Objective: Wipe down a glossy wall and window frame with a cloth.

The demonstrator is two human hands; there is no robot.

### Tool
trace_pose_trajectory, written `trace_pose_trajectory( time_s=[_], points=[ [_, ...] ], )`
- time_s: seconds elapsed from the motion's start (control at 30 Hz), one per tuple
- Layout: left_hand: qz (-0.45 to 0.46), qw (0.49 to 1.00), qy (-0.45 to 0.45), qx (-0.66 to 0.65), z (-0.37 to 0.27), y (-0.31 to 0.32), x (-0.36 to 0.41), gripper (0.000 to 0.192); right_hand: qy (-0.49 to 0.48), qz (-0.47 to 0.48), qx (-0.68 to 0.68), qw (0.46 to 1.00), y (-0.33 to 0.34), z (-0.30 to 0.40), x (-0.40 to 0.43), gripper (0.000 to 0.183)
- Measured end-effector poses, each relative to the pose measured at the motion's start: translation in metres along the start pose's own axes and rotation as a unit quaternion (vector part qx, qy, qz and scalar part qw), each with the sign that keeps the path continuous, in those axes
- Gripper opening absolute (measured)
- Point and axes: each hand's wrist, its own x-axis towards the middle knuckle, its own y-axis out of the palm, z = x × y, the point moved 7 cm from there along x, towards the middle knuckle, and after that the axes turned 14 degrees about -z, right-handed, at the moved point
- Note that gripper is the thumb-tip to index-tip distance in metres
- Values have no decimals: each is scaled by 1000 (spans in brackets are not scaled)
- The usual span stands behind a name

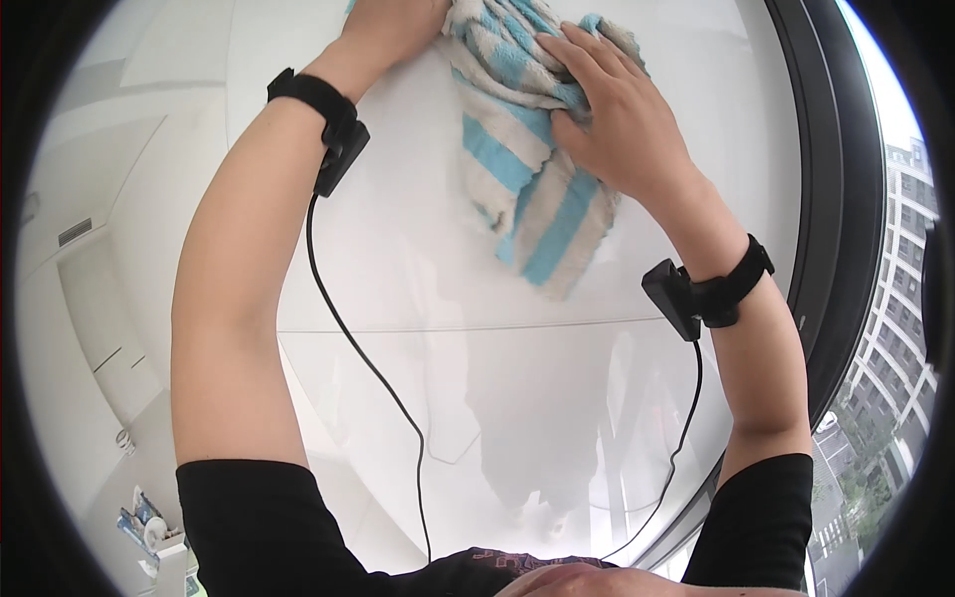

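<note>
A striped blue and off-white cloth (522,142) lies bunched against a glossy white panel (388,246), its lower ends hanging down. My right hand (623,112) presses on the cloth's right side, fingers spread over the folds and thumb at its edge. At the top edge of the view, my left hand (403,26) touches the cloth's upper left part; its fingers are cut off or hidden, so its hold is unclear. Each wrist bears a black strap with a small black device and a thin cable.
A dark window frame (813,224) runs down the right side, with buildings outside. A seam (477,329) crosses the white panel below the cloth. At the lower left stand several small items (149,526) on a white surface. A vent (75,232) shows at the left.
</note>
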Motion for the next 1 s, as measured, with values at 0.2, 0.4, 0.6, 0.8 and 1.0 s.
trace_pose_trajectory(
  time_s=[0.2,0.4,0.6,0.8,1.0],
  points=[
    [138,968,91,190,43,39,75,39,42,55,68,995,32,-21,65,68],
    [21,999,-2,39,25,8,27,45,49,111,60,991,19,-16,55,65],
    [69,996,-51,-28,7,4,-1,60,-3,49,-11,999,-5,-20,5,62],
    [62,995,-73,36,59,29,58,61,22,48,32,998,16,-18,39,61],
    [66,992,-106,19,42,21,69,57,19,72,41,996,26,-35,75,62]
  ],
)
